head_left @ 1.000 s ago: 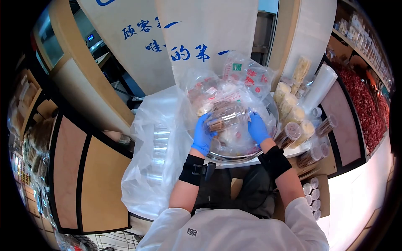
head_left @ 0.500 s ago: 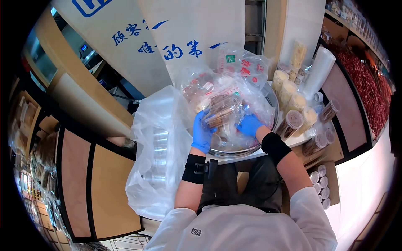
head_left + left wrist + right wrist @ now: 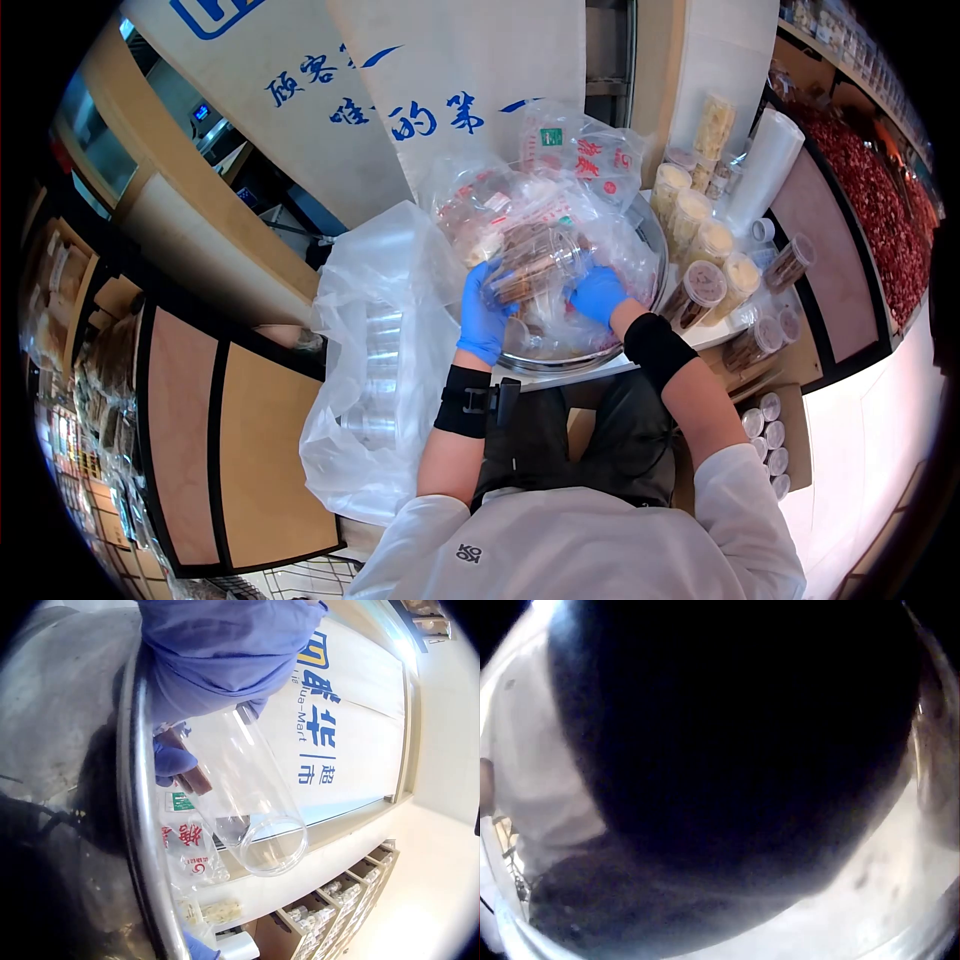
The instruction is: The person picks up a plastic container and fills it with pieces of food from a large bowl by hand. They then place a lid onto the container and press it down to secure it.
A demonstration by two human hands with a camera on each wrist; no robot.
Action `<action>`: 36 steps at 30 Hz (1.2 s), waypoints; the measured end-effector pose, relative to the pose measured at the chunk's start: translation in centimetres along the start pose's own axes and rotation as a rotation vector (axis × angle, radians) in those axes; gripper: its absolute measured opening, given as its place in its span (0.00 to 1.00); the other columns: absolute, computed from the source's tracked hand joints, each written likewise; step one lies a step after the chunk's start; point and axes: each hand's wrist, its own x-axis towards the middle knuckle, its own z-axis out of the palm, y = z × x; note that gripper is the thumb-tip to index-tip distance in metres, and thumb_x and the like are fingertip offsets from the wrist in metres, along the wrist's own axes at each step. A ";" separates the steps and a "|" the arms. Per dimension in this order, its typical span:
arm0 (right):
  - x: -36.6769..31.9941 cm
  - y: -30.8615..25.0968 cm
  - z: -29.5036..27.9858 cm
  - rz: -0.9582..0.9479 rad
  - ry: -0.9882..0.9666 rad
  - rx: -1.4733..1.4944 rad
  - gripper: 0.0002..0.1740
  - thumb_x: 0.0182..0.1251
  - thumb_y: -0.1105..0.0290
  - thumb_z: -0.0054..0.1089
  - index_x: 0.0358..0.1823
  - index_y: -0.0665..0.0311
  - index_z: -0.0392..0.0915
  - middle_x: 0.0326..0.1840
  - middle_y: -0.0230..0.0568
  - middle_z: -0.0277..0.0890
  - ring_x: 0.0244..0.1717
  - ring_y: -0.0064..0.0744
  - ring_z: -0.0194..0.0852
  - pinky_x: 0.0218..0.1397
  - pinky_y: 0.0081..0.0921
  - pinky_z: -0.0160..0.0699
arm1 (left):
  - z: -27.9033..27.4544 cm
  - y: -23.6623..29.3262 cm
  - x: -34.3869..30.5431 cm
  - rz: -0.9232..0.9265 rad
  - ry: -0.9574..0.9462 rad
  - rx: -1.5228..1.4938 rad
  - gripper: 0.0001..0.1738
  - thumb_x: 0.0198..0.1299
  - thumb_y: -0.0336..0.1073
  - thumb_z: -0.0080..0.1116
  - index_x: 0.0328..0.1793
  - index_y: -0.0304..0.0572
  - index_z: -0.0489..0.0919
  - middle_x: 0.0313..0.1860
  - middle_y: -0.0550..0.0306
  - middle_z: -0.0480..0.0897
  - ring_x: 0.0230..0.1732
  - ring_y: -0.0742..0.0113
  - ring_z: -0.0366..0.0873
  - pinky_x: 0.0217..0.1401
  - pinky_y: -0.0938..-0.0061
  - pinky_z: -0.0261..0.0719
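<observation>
In the head view my left hand (image 3: pixel 484 312), in a blue glove, grips a clear plastic jar (image 3: pixel 565 255) with brown stick-like pieces (image 3: pixel 525 284) inside. The left wrist view shows the jar (image 3: pixel 262 795) lying aslant, its round end away from the hand, and a brown piece (image 3: pixel 196 780) by the gloved fingers (image 3: pixel 176 761). My right hand (image 3: pixel 598 296), also gloved, reaches down among the clear plastic bags (image 3: pixel 545 335) right of the jar. Its fingertips are hidden, and I cannot tell whether they hold anything. Under both hands is a round metal basin (image 3: pixel 560 371).
Filled jars (image 3: pixel 690 215) crowd the table's right side, beside a plastic roll (image 3: pixel 765 165). At left, clear containers (image 3: pixel 382 360) lie in a large plastic bag (image 3: pixel 330 440). A box of lidded jars (image 3: pixel 772 435) stands low at right. A dark shape (image 3: pixel 735 750) fills most of the right wrist view.
My right hand has moved left and down from beside the jar's end into the bags. The jar stays in my left hand, its far end now angled higher. The head view has shifted slightly.
</observation>
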 end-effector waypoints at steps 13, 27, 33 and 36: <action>0.6 -0.7 -1.2 0.236 -0.053 0.199 0.24 0.50 0.53 0.62 0.47 0.59 0.81 0.47 0.56 0.78 0.50 0.56 0.76 0.53 0.42 0.75 | -0.4 -0.5 0.7 -0.001 0.014 0.025 0.27 0.62 0.59 0.48 0.60 0.54 0.75 0.51 0.56 0.80 0.45 0.66 0.76 0.39 0.74 0.70; 1.0 -0.1 -1.4 0.073 -0.104 0.299 0.17 0.56 0.58 0.57 0.42 0.59 0.83 0.46 0.53 0.80 0.46 0.55 0.79 0.50 0.42 0.77 | -0.9 -0.6 1.1 0.009 -0.034 -0.023 0.27 0.62 0.59 0.49 0.60 0.52 0.75 0.49 0.55 0.80 0.43 0.66 0.77 0.37 0.73 0.71; 0.4 -0.9 -1.8 0.105 -0.048 0.173 0.21 0.55 0.58 0.59 0.49 0.58 0.80 0.46 0.57 0.79 0.48 0.56 0.78 0.53 0.43 0.77 | -0.5 -0.6 0.6 -0.005 -0.028 -0.024 0.27 0.62 0.59 0.49 0.58 0.52 0.75 0.49 0.56 0.80 0.45 0.66 0.77 0.38 0.72 0.72; -0.6 -2.0 -4.6 0.042 -0.165 0.085 0.24 0.53 0.54 0.61 0.47 0.62 0.80 0.48 0.58 0.78 0.49 0.55 0.78 0.55 0.44 0.75 | -0.5 -0.5 0.3 0.016 -0.072 -0.041 0.24 0.64 0.58 0.48 0.59 0.55 0.75 0.52 0.60 0.79 0.48 0.67 0.76 0.40 0.73 0.72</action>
